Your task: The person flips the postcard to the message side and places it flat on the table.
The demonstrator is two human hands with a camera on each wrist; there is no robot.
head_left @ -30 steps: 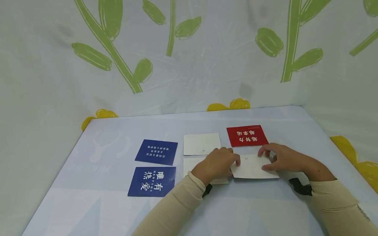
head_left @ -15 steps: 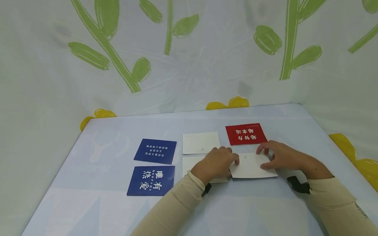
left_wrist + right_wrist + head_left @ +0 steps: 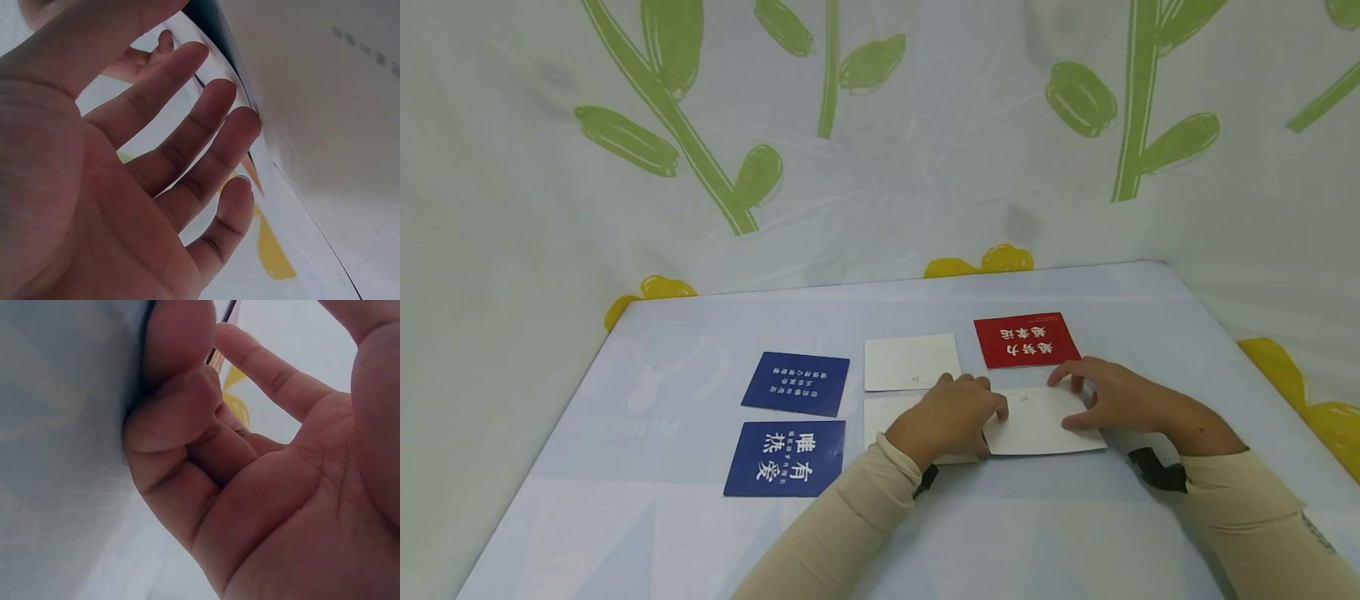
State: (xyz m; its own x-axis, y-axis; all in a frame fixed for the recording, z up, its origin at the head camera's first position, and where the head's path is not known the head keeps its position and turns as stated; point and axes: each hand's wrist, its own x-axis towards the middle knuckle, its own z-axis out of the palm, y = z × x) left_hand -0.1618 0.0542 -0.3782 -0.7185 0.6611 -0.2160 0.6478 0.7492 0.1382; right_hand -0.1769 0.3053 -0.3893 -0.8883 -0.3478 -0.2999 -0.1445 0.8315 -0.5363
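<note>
A white card (image 3: pixel 1037 421) lies on the table between the two hands in the head view, its face blank but for a tiny mark near the far edge. My left hand (image 3: pixel 946 417) touches its left end with relaxed fingers and partly covers another white card (image 3: pixel 887 415). On its right part, my right hand (image 3: pixel 1127 404) rests with index finger and thumb spread apart. Past it lies a red card (image 3: pixel 1027 340) with white characters. In the left wrist view, loosely bent fingertips (image 3: pixel 240 125) meet a pale card surface. The right wrist view has several curled fingers against the table.
Another white card (image 3: pixel 912 362) lies behind the half-covered one. To the left are two blue cards with white characters, one farther (image 3: pixel 796 384) and one nearer (image 3: pixel 786 459). The pale table (image 3: pixel 647 467) meets a leaf-printed curtain (image 3: pixel 910 192) at its back edge.
The white card between my hands has shifted very slightly and its near edge sits closer to the card on its left. Both hands stay almost in place; the view has moved a little.
</note>
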